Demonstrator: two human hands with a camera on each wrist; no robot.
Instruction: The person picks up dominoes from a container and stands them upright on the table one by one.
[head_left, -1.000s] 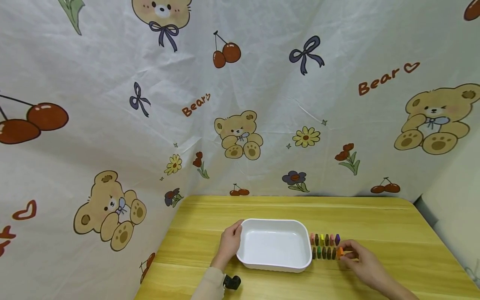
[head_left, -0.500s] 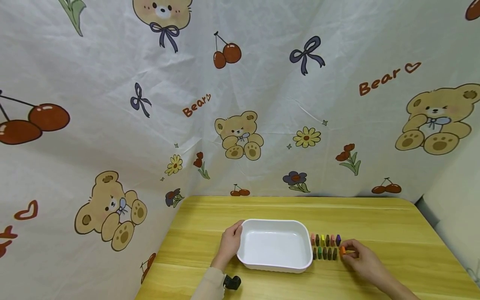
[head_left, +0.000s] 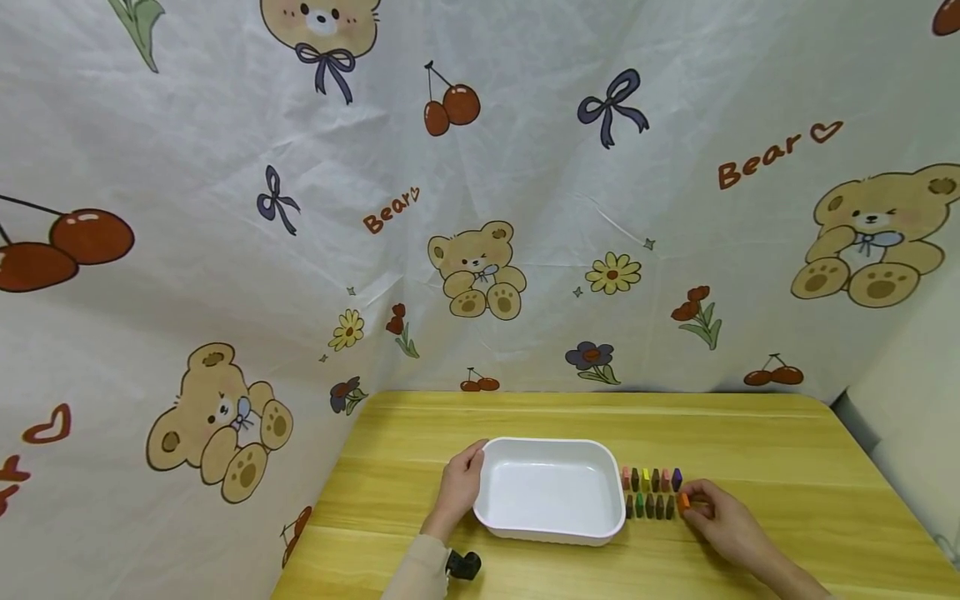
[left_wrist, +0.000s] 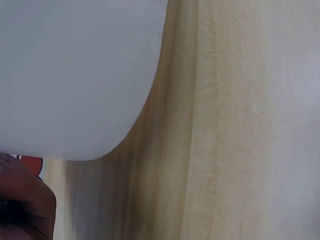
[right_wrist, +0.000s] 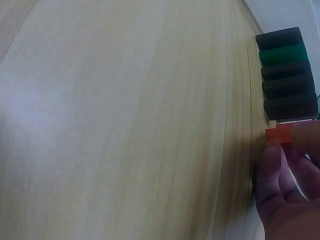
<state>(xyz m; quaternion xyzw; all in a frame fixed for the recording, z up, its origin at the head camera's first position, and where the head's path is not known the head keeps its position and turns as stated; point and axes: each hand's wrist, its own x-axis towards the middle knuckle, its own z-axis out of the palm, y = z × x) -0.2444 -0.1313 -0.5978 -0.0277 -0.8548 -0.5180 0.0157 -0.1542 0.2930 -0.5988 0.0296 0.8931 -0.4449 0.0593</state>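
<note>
My left hand grips the left side of a white rectangular dish, whose outer wall fills the upper left of the left wrist view. The dish stands upright on the table. At its right, my right hand pinches a small orange block between thumb and fingers. That block is at the right end of the front row of small upright blocks, a little apart from the dark block beside it. In the right wrist view, the orange block is partly covered by the fingers.
Behind the front row is a second row with pink, yellow, dark and purple blocks. A green block stands among the dark ones in front. Beyond the wooden table hangs a bear-print cloth.
My right hand has drawn the orange block slightly right, away from the row, then a touch back left. The left hand and the dish have stayed in place.
</note>
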